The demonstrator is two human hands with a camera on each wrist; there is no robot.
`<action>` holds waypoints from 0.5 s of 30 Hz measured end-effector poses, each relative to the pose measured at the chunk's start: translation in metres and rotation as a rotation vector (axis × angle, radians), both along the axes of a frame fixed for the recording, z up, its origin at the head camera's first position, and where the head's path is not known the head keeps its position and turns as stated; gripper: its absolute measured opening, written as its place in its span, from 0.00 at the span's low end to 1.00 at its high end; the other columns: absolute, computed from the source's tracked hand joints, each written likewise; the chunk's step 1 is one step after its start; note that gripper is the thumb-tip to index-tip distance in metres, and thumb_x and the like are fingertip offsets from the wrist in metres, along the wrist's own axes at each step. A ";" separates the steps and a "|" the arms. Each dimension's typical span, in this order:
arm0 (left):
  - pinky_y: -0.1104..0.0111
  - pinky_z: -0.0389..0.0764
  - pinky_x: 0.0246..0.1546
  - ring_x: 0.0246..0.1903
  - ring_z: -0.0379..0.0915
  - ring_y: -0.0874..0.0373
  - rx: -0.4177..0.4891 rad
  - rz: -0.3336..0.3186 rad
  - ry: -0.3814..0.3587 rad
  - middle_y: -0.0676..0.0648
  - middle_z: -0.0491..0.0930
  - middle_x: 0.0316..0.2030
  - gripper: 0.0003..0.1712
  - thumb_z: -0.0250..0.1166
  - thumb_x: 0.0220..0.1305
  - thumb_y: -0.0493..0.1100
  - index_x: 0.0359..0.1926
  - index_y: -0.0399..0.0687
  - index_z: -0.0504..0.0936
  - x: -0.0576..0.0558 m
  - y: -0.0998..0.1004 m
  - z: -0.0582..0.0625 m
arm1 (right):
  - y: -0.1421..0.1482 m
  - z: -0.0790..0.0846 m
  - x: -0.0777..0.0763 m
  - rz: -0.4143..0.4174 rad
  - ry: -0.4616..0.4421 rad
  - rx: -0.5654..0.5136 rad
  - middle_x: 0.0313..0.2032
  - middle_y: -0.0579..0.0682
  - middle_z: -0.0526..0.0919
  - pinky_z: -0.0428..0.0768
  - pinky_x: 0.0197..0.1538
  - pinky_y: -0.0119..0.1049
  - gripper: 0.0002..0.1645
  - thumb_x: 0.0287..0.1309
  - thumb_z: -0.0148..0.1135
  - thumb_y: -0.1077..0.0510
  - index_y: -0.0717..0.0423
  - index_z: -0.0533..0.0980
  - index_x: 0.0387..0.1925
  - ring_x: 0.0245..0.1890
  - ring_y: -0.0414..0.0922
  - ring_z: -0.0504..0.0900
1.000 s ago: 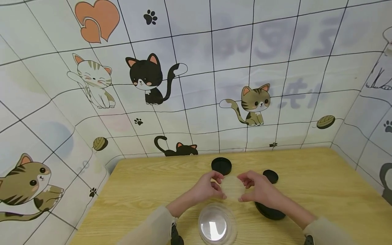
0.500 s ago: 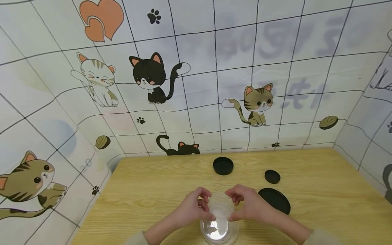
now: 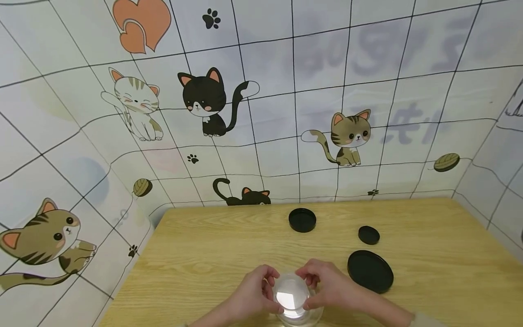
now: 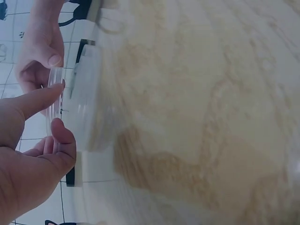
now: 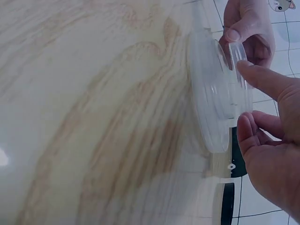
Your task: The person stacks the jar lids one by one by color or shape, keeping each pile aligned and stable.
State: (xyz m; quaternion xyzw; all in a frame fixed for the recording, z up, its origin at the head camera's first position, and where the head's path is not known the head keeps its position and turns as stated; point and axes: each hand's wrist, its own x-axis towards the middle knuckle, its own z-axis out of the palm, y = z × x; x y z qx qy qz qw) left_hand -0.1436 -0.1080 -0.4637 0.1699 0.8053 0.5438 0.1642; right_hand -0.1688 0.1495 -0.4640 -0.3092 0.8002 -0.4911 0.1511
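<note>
A clear dish (image 3: 291,291) lies between left hand (image 3: 252,294) and right hand (image 3: 330,287); each pinches one side.

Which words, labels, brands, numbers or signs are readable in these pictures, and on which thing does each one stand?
No text is clearly readable.
Wall covering: faint purple characters, seemingly mirrored, too blurred to read.
Held clear piece and round black pieces: no lettering I can make out.
</note>
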 end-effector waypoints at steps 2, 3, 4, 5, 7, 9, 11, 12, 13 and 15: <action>0.75 0.77 0.30 0.26 0.74 0.65 -0.013 0.000 0.012 0.50 0.72 0.36 0.33 0.81 0.43 0.26 0.50 0.40 0.75 0.000 0.000 -0.001 | -0.001 -0.002 0.000 -0.004 0.007 0.010 0.37 0.43 0.76 0.79 0.37 0.31 0.32 0.41 0.85 0.61 0.63 0.81 0.50 0.35 0.35 0.74; 0.75 0.77 0.30 0.26 0.74 0.65 -0.017 0.000 0.015 0.50 0.72 0.36 0.33 0.81 0.43 0.27 0.50 0.40 0.75 0.001 0.001 -0.001 | -0.001 -0.003 0.000 -0.006 0.012 0.015 0.36 0.43 0.76 0.78 0.37 0.31 0.32 0.41 0.85 0.61 0.62 0.81 0.50 0.35 0.35 0.74; 0.75 0.77 0.30 0.26 0.74 0.65 -0.020 0.000 0.014 0.50 0.72 0.37 0.33 0.81 0.43 0.27 0.50 0.40 0.75 0.001 0.001 -0.001 | -0.001 -0.003 0.000 -0.006 0.019 0.020 0.36 0.43 0.76 0.78 0.36 0.31 0.31 0.41 0.85 0.61 0.62 0.81 0.50 0.34 0.35 0.73; 0.75 0.76 0.30 0.26 0.74 0.65 -0.021 0.001 0.012 0.50 0.71 0.37 0.33 0.82 0.43 0.28 0.50 0.40 0.75 0.001 0.001 -0.002 | -0.001 -0.004 0.000 -0.006 0.027 0.023 0.36 0.42 0.76 0.78 0.35 0.31 0.32 0.41 0.85 0.61 0.62 0.81 0.50 0.34 0.35 0.73; 0.75 0.76 0.30 0.27 0.74 0.65 -0.023 0.003 0.010 0.50 0.71 0.37 0.33 0.82 0.43 0.29 0.50 0.40 0.75 0.002 0.000 -0.002 | -0.001 -0.005 0.001 -0.005 0.038 0.029 0.36 0.42 0.76 0.78 0.35 0.31 0.32 0.41 0.85 0.60 0.62 0.81 0.50 0.34 0.35 0.73; 0.75 0.76 0.30 0.27 0.74 0.66 -0.025 0.002 0.018 0.50 0.71 0.38 0.34 0.82 0.44 0.30 0.50 0.40 0.75 0.003 0.000 -0.003 | -0.001 -0.005 0.001 -0.005 0.041 0.029 0.36 0.42 0.75 0.78 0.35 0.31 0.33 0.41 0.85 0.60 0.63 0.81 0.50 0.34 0.34 0.73; 0.74 0.76 0.31 0.27 0.73 0.66 -0.032 0.000 0.038 0.50 0.71 0.37 0.34 0.83 0.43 0.31 0.50 0.40 0.75 0.003 0.001 -0.004 | -0.001 -0.005 0.001 -0.006 0.038 0.032 0.36 0.42 0.75 0.78 0.35 0.30 0.34 0.41 0.85 0.60 0.63 0.80 0.51 0.34 0.34 0.73; 0.74 0.76 0.31 0.27 0.73 0.67 -0.034 -0.001 0.046 0.50 0.71 0.37 0.34 0.83 0.43 0.31 0.50 0.40 0.75 0.003 0.001 -0.004 | -0.001 -0.005 0.001 -0.006 0.037 0.034 0.36 0.43 0.75 0.78 0.35 0.30 0.34 0.41 0.85 0.60 0.63 0.80 0.52 0.34 0.34 0.73; 0.74 0.76 0.31 0.26 0.73 0.67 -0.037 -0.001 0.052 0.51 0.71 0.37 0.34 0.83 0.43 0.32 0.50 0.41 0.75 0.003 0.001 -0.005 | -0.001 -0.005 0.001 -0.006 0.035 0.035 0.36 0.43 0.75 0.79 0.35 0.30 0.34 0.40 0.85 0.60 0.63 0.80 0.52 0.34 0.34 0.73; 0.75 0.76 0.31 0.26 0.72 0.67 -0.041 -0.004 0.063 0.51 0.72 0.37 0.34 0.84 0.43 0.32 0.50 0.41 0.75 0.003 0.001 -0.006 | -0.001 -0.005 0.001 -0.008 0.029 0.038 0.36 0.43 0.75 0.79 0.35 0.30 0.35 0.40 0.85 0.60 0.63 0.79 0.52 0.34 0.34 0.73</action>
